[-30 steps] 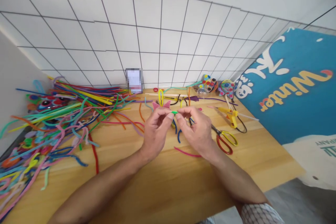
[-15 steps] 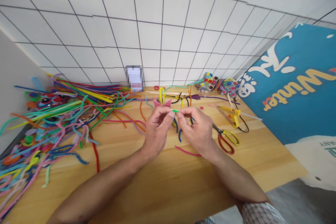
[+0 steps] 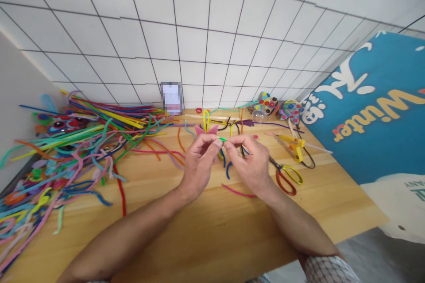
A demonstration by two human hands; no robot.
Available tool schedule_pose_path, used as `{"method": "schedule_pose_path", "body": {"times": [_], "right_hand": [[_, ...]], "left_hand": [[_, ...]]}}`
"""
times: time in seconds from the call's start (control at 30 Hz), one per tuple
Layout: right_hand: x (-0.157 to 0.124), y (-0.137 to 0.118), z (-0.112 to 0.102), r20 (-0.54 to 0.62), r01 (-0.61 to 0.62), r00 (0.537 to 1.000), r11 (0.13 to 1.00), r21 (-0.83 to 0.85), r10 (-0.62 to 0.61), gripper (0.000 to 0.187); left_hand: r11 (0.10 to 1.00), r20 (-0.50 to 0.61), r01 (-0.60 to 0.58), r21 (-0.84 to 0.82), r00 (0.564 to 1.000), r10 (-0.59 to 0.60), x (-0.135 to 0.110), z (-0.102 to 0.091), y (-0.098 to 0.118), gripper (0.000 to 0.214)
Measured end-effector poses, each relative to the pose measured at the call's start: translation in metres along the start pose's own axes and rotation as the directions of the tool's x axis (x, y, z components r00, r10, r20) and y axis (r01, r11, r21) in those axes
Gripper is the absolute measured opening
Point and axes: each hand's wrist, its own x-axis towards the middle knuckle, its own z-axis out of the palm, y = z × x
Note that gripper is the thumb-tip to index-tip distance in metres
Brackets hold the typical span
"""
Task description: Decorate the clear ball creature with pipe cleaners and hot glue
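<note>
A short green pipe cleaner (image 3: 223,139) is pinched at its two ends between my hands, above the middle of the table. My left hand (image 3: 201,159) closes thumb and forefinger on its left end. The right end sits between the thumb and forefinger of my right hand (image 3: 250,161). Just behind my left fingertips stands a pink fuzzy piece with two points (image 3: 206,130), partly hidden. A yellow pipe cleaner loop (image 3: 206,119) rises behind it. Short blue pipe cleaner pieces (image 3: 229,170) lie under and between my hands.
Scissors (image 3: 287,177) with red and yellow handles lie beside my right hand. A yellow glue gun (image 3: 294,145) rests farther right. Piled pipe cleaners (image 3: 109,119) cover the table's left side. A phone-like screen (image 3: 171,98) leans on the tiled wall. Decorated button-covered figures (image 3: 267,104) stand at the back.
Both hands keep their pinch on the green pipe cleaner and have barely moved. The whole view has shifted very slightly.
</note>
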Motion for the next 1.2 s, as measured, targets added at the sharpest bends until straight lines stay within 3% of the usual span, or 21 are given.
{"method": "schedule_pose_path", "body": {"times": [0.2,0.53,0.67,0.87,1.07,1.2], "right_hand": [[0.003,0.002,0.0,0.042,-0.046,0.998,0.992,0.118,0.041,0.005],[0.001,0.0,0.0,0.006,-0.012,1.0,0.997,0.073,0.012,0.005],[0.002,0.001,0.0,0.058,-0.113,0.993,0.979,0.17,0.105,0.006],[0.005,0.005,-0.002,0.199,-0.298,0.951,0.876,0.379,0.237,0.007],[0.013,0.007,-0.011,0.294,-0.293,0.935,0.895,0.335,0.197,0.01],[0.014,0.008,-0.015,0.228,-0.203,0.962,0.954,0.222,0.151,0.011]], "left_hand": [[1.0,0.006,-0.017,-0.008,1.0,0.017,0.001,-0.001,0.001,0.025],[0.992,0.008,-0.076,0.099,0.997,0.075,0.004,-0.001,0.002,0.023],[0.989,0.034,-0.097,0.114,0.995,0.094,0.004,-0.003,0.002,0.022],[0.985,0.06,-0.115,0.132,0.992,0.108,0.004,-0.004,0.004,0.027],[0.981,0.052,-0.142,0.131,0.989,0.136,0.009,-0.006,0.005,0.027],[0.983,0.048,-0.116,0.144,0.993,0.11,0.011,-0.006,0.007,0.029]]}}
